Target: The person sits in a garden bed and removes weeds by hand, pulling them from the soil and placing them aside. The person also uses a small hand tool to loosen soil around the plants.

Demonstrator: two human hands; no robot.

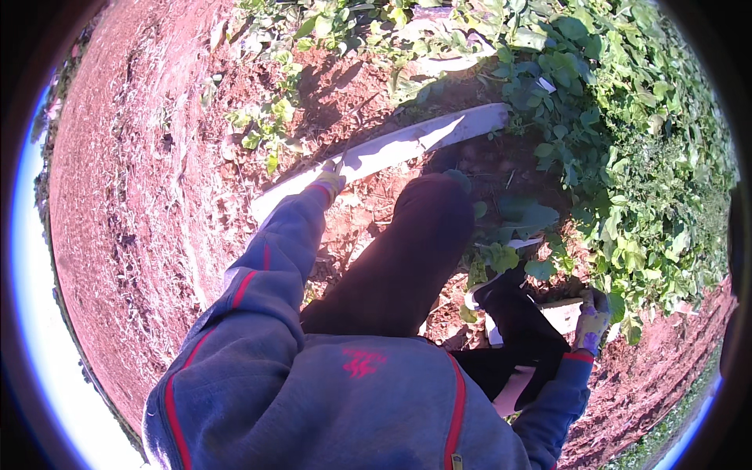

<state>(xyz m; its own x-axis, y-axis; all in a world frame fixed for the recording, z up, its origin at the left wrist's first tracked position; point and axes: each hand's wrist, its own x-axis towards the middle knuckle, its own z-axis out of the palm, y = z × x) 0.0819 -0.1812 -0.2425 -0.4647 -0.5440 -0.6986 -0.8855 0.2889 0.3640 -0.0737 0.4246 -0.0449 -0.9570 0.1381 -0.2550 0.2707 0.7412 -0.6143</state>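
A long pale board (392,153) lies slantwise over the reddish soil ahead of my knee, part of it in sunlight and part in shade. My left hand (330,182), in a light glove, reaches its near edge; the fingers close over the board. Low on the right, my right hand (592,321) wears a pale glove with purple patches. Its fingers are curled among leaves, beside the end of a second pale board (560,316). Whatever the right fingers grip is hidden by the hand and foliage.
Dense green leafy plants (642,164) cover the right side, with smaller plants (274,117) ahead on the left. Bare reddish soil (117,211) stretches to the left. My bent dark-trousered knee (435,211) stands between my arms, and a shoe (475,294) is beside the second board.
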